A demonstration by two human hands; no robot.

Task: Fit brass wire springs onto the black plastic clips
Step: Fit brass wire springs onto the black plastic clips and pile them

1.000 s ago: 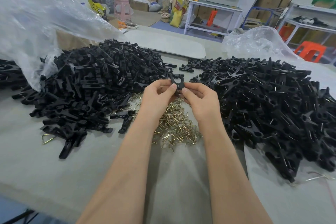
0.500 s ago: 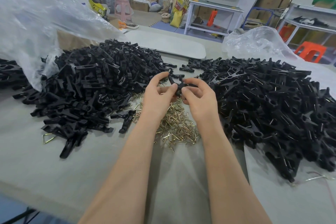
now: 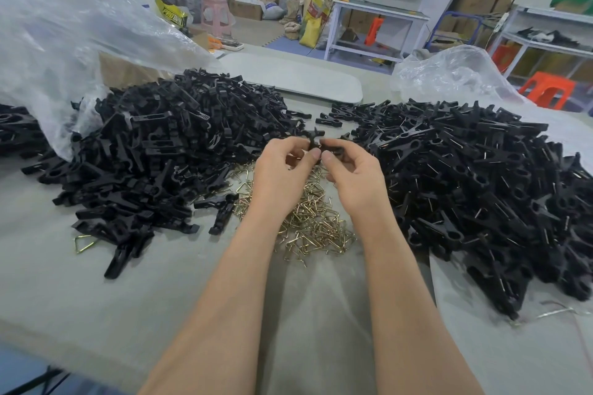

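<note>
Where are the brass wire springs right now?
In the head view, the brass wire springs lie heaped at the table's middle, between the left clip heap and the right clip heap.

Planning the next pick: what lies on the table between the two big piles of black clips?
Head view: a heap of brass springs lies between the left pile and the right pile.

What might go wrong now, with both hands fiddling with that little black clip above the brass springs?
The clip is pinched only by the fingertips of the left hand and right hand, so it may slip and drop into the heap of springs below. The springs look tangled; lifting one may drag others. A dropped clip could land in the wrong pile: left pile and right pile lie close.
</note>
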